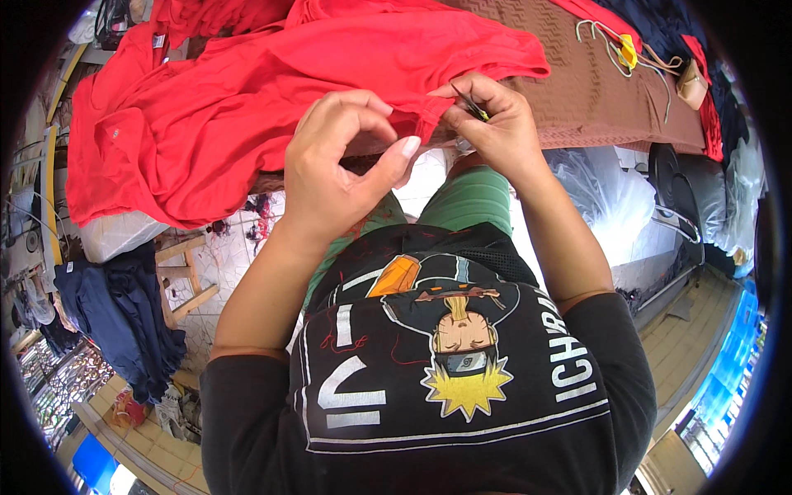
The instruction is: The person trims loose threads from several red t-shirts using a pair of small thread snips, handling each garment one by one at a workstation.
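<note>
A red garment [330,62] lies spread over the brown cloth-covered table, its hem drawn toward me. My right hand [497,124] is closed around small dark thread snips [469,102], whose thin blades stick out past the fingers. Its fingertips touch the edge of the red cloth. Just left of that edge, my left hand [338,157] has its thumb and fingers apart and curved, with nothing visible between them. Whether the left fingertips brush the cloth I cannot tell.
A brown patterned cloth [569,103] covers the table. Cords with a yellow piece [629,51] and a beige object [691,84] lie at its right. Clear plastic bags [598,194] stand below right, beside a black chair [676,194]. Dark blue clothing [120,309] hangs at left.
</note>
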Tool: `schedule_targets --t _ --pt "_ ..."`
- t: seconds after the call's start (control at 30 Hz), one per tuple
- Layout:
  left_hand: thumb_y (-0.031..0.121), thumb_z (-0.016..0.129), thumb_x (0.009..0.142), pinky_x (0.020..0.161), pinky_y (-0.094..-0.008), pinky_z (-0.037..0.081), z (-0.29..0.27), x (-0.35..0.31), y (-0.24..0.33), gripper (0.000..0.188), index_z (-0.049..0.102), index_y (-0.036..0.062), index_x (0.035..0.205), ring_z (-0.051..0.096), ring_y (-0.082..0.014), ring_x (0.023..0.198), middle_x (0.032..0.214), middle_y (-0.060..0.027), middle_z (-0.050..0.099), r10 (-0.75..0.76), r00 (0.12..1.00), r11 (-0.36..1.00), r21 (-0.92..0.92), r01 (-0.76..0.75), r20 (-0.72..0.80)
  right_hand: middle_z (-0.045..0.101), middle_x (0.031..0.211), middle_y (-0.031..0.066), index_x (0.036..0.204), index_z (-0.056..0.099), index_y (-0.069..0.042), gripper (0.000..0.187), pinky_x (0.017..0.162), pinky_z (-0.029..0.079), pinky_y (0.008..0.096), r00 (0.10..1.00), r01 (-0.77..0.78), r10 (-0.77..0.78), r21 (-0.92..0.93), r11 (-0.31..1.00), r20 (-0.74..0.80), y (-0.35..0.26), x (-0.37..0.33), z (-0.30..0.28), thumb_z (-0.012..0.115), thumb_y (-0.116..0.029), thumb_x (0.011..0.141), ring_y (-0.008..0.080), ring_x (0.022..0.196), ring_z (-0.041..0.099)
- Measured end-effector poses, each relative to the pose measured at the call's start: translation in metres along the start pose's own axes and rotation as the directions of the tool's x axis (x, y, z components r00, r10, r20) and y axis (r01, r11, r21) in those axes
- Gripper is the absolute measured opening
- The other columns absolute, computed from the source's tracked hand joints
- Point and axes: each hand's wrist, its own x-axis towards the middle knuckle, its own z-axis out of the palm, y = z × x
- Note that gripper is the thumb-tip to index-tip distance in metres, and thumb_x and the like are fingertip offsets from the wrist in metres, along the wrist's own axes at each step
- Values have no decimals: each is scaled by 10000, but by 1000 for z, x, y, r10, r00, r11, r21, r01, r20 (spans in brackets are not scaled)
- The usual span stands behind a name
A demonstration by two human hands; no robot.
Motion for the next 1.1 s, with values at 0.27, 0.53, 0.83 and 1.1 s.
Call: schedule_targets --t 0.27,0.53,0.83,1.1 --pt "51 760 727 799 -295 492 22 3 -3 272 692 35 990 626 -203 902 1028 -86 680 35 999 984 176 -31 -19 599 719 -49 905 669 -20 77 593 431 185 996 -72 67 76 995 60 3 0 1 665 -33 829 6 666 505" --pt "62 669 856 710 -241 520 16 7 2 114 688 -10 942 653 -115 777 880 -84 708 -214 976 972 -97 216 32 635 761 -29 907 664 -6 85 642 458 195 995 -61 57 57 996 79 5 0 0 677 -46 834 26 697 543" --pt "140 656 874 571 -283 511 9 13 -2 137 648 12 922 674 -178 645 754 -111 682 -242 966 960 -121 252 93 614 852 82 980 616 -26 261 717 486 308 967 113 -51 -236 965 251 -28 6 -27 704 -223 833 157 796 605" --pt "146 652 874 545 -299 495 10 15 0 124 636 29 913 659 -218 619 731 -122 658 -205 975 975 -67 211 89 566 857 59 943 622 20 165 716 459 257 891 290 -112 -362 886 441 -44 14 -31 666 -118 863 129 804 572"
